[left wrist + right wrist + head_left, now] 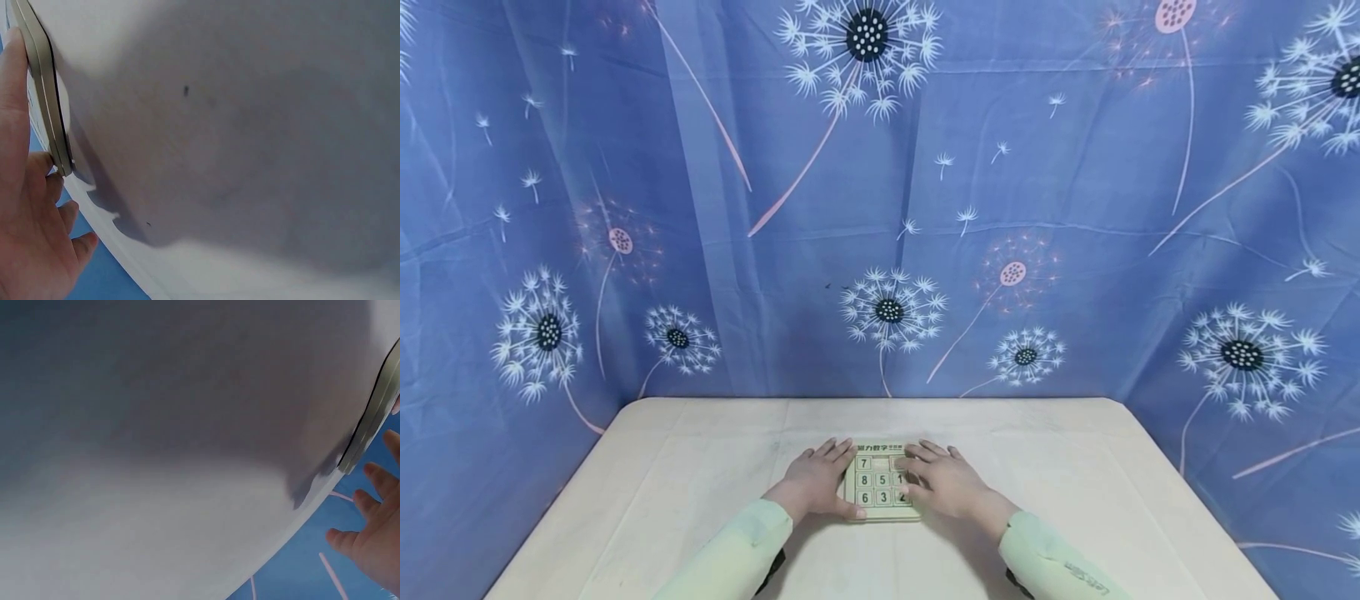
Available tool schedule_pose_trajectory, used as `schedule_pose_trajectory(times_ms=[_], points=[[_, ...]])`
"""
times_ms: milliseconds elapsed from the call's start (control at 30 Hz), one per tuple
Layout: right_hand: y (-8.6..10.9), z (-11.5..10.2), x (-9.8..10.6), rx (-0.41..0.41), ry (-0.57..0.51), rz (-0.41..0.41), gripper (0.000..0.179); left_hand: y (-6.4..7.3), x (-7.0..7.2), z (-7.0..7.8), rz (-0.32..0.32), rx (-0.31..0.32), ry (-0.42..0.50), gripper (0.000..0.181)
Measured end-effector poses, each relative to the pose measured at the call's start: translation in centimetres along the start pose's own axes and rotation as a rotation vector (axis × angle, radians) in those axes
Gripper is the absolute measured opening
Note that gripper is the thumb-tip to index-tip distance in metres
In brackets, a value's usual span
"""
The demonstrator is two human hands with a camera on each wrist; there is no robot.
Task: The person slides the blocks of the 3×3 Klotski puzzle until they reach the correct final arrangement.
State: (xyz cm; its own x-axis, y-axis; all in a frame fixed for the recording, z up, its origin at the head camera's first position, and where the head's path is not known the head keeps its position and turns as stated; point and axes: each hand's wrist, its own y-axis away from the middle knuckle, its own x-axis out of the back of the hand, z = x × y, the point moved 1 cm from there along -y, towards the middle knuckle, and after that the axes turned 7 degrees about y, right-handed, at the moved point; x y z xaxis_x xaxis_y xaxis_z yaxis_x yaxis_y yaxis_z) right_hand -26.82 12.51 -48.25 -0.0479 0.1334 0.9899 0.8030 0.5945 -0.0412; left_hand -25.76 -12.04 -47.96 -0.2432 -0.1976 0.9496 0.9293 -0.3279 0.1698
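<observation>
A pale green sliding number puzzle [889, 516] lies flat on the table, with lettering along its far edge. Tiles 7, 8, 5, 1, 6, 3 and 2 can be made out; a gap shows in the middle of the far row. My left hand [815, 484] holds the puzzle's left side, thumb at the near corner and fingers at the far corner. The left wrist view shows the board's edge [47, 81] between thumb and fingers. My right hand [953, 485] reaches over the right column, its fingers spread and partly covering tiles there. Whether its fingertips press a tile is hard to tell.
A cream table [715, 450] with rounded far corners bears the puzzle near its middle. Blue curtains [820, 192] with a dandelion print hang behind it and along both sides. Pale green sleeves [737, 546] cover both forearms.
</observation>
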Motion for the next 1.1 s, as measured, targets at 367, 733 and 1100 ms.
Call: schedule_pose_trajectory(times_ms=[367,733,1100], points=[[0.5,0.6,-0.1,-0.029,0.040,-0.013,0.058,0.1,0.0,0.1,-0.003,0.006,0.009,0.111],[0.9,0.1,-0.2,-0.079,0.067,-0.062,0.063,0.0,0.0,0.0,-0.020,0.013,0.014,0.110],[0.6,-0.6,-0.3,-0.093,0.084,-0.056,0.062,0.0,0.1,0.1,-0.007,0.014,0.008,0.110]])
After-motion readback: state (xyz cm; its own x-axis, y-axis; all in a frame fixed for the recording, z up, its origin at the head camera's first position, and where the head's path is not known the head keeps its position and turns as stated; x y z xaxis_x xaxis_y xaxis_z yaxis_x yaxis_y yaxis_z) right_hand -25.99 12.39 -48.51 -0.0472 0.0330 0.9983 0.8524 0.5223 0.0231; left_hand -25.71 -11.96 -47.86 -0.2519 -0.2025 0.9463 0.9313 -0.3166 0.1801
